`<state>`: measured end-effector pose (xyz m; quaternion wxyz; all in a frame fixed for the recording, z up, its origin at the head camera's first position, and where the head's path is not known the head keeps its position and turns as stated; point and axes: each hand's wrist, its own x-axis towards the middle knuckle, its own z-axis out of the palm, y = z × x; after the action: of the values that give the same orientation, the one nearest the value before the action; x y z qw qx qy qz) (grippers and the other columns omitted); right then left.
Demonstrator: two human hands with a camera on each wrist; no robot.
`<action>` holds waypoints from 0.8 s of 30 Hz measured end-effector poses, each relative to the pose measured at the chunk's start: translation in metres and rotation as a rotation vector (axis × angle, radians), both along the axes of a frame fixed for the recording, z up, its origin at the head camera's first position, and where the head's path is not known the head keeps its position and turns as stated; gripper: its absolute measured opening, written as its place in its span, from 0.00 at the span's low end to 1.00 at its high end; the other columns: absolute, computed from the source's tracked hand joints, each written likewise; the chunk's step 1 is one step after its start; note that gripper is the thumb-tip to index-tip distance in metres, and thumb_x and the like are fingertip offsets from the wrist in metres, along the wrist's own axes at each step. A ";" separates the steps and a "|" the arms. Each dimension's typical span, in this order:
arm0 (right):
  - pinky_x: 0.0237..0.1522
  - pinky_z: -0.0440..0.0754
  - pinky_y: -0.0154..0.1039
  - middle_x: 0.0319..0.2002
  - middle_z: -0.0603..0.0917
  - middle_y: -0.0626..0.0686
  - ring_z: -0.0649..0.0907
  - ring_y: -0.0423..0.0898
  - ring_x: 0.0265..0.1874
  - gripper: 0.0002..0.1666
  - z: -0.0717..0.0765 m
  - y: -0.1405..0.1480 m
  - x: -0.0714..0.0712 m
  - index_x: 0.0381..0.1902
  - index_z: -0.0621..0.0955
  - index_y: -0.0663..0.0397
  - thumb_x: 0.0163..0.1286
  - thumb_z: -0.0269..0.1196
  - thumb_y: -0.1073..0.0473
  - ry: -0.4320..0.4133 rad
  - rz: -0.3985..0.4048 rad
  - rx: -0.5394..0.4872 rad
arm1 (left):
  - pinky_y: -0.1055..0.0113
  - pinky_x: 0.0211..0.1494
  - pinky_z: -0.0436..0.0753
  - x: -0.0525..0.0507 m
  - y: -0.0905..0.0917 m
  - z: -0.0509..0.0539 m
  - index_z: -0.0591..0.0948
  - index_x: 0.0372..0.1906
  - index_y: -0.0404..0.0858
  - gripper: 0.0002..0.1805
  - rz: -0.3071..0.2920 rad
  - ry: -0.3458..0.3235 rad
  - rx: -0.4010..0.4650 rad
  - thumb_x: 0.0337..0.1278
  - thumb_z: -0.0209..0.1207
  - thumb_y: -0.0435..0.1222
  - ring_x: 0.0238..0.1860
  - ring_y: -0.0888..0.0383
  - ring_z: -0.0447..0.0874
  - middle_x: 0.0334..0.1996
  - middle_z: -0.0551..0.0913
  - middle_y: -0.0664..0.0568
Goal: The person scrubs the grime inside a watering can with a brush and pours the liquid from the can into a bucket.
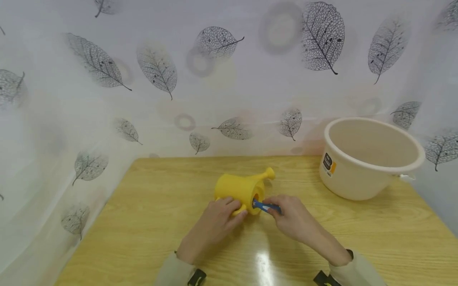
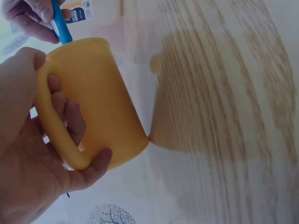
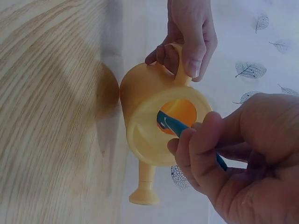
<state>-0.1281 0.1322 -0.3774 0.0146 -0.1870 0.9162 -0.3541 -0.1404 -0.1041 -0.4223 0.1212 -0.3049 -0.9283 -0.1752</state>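
A yellow watering can (image 1: 234, 187) is tipped over on the wooden table, its round opening turned towards my right hand and its spout (image 1: 266, 174) pointing to the back right. My left hand (image 1: 223, 216) grips the can's handle (image 2: 58, 126), with fingers passing through the loop. In my right hand (image 1: 291, 216) a slim blue handle (image 3: 175, 125) with white marks is pinched between thumb and fingers. The far end of this blue tool goes into the can's opening and is hidden inside, so its kind does not show.
A large cream-coloured bucket (image 1: 372, 182) with a label on its side stands at the back right of the wooden table (image 1: 150, 222). Behind and beside the table hangs a pale sheet (image 1: 247, 91) printed with dark leaves.
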 end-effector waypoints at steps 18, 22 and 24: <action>0.19 0.67 0.23 0.30 0.81 0.51 0.68 0.32 0.19 0.19 -0.015 -0.011 0.013 0.47 0.85 0.59 0.59 0.69 0.77 0.501 0.008 0.117 | 0.70 0.38 0.71 0.002 -0.003 -0.002 0.76 0.31 0.49 0.13 0.024 -0.019 0.035 0.74 0.57 0.48 0.29 0.65 0.66 0.26 0.70 0.62; 0.18 0.67 0.23 0.31 0.81 0.52 0.70 0.34 0.18 0.20 -0.017 -0.012 0.013 0.47 0.85 0.60 0.58 0.68 0.79 0.482 -0.013 0.123 | 0.70 0.38 0.71 0.001 -0.002 -0.003 0.76 0.31 0.49 0.13 0.017 0.005 0.033 0.74 0.56 0.49 0.29 0.65 0.66 0.27 0.71 0.62; 0.19 0.68 0.23 0.31 0.81 0.52 0.71 0.35 0.19 0.17 -0.018 -0.012 0.011 0.47 0.86 0.61 0.61 0.67 0.77 0.424 -0.032 0.120 | 0.70 0.37 0.70 0.000 -0.002 -0.004 0.76 0.32 0.49 0.13 0.009 0.013 0.027 0.74 0.57 0.49 0.29 0.65 0.66 0.27 0.71 0.62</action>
<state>-0.1169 0.1199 -0.3950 -0.1729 -0.2412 0.9210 -0.2521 -0.1400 -0.1057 -0.4259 0.1320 -0.3002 -0.9264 -0.1851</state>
